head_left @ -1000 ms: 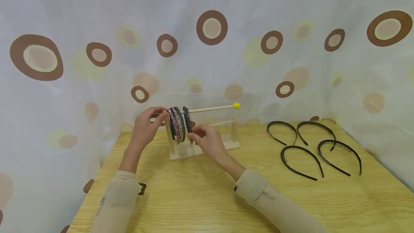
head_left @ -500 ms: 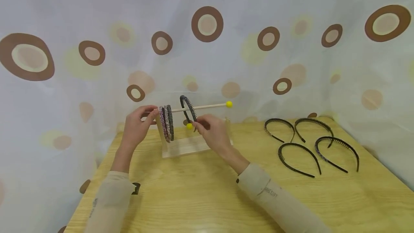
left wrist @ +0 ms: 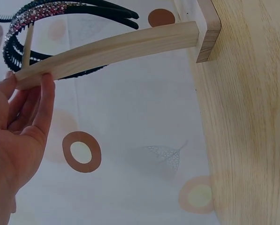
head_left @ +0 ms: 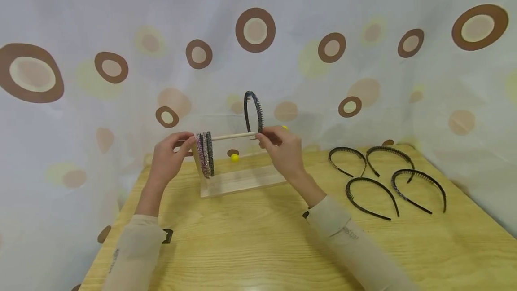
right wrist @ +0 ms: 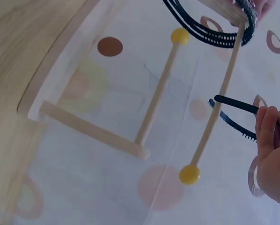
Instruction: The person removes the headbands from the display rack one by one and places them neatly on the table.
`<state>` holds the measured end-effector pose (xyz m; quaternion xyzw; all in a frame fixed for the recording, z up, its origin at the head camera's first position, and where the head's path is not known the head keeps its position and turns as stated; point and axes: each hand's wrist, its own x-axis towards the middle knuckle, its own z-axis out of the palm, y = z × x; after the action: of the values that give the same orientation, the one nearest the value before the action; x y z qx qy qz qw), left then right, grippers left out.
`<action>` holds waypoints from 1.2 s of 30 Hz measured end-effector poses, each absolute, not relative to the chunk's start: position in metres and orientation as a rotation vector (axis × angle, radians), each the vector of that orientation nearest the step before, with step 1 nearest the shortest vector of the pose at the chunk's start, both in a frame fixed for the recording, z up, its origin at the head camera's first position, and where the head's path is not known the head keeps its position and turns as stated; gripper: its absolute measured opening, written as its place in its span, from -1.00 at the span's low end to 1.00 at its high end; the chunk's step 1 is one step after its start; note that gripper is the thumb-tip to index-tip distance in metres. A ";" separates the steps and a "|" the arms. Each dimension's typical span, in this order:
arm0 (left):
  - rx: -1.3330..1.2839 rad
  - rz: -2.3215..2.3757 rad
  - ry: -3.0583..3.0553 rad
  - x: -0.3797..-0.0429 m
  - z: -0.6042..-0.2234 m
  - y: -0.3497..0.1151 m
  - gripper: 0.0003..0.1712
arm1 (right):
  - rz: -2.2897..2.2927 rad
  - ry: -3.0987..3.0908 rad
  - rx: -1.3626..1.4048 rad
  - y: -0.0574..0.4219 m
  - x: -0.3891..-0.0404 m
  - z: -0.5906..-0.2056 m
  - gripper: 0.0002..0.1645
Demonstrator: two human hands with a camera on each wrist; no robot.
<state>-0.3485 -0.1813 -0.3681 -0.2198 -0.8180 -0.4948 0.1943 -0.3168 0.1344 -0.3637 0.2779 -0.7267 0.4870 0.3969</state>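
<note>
My left hand (head_left: 171, 154) grips the top of the stand's wooden upright (left wrist: 121, 49). Right beside it, several glittery headbands (head_left: 204, 154) in pink, silver and dark tones hang on the upper rod (head_left: 232, 137). With thumb and fingers my right hand (head_left: 282, 147) pinches a dark toothed headband (head_left: 260, 111), whose arch stands up above that rod. In the right wrist view the two tips of this headband (right wrist: 238, 104) overlap the rod, between the hung headbands and the yellow end knob (right wrist: 190, 174). My right fingers partly cover one of its arms.
Several black toothed headbands (head_left: 373, 181) lie on the right of the wooden table (head_left: 242, 246). The stand's base (head_left: 242, 183) sits at the back, with a lower rod (right wrist: 158, 93) ending in another yellow knob (right wrist: 179, 36). A patterned curtain (head_left: 161, 17) hangs behind.
My right hand has drawn the dark headband away from the hung ones, rightward along the rod, then raised it above the rod. My left hand keeps its grip on the upright.
</note>
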 end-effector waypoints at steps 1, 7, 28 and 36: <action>-0.615 -1.390 -2.295 -0.348 -0.369 -0.182 -0.58 | 1.240 -1.824 0.715 0.140 -0.316 -0.361 -0.87; -0.582 -1.406 -2.296 -0.346 -0.375 -0.187 -0.56 | 1.216 -1.721 0.750 0.174 -0.310 -0.346 -0.87; -0.478 -1.247 -2.334 -0.345 -0.358 -0.216 -0.58 | 1.377 -2.322 0.232 0.308 -0.301 -0.367 -0.56; -0.433 -1.263 -2.345 -0.343 -0.358 -0.225 -0.55 | 1.302 -2.763 0.226 0.327 -0.303 -0.399 -0.61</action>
<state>-0.3432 -0.2248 -0.3579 -0.1567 -0.8477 -0.4567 0.2199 -0.3028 0.3275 -0.3987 0.0739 -0.9014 0.4248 0.0394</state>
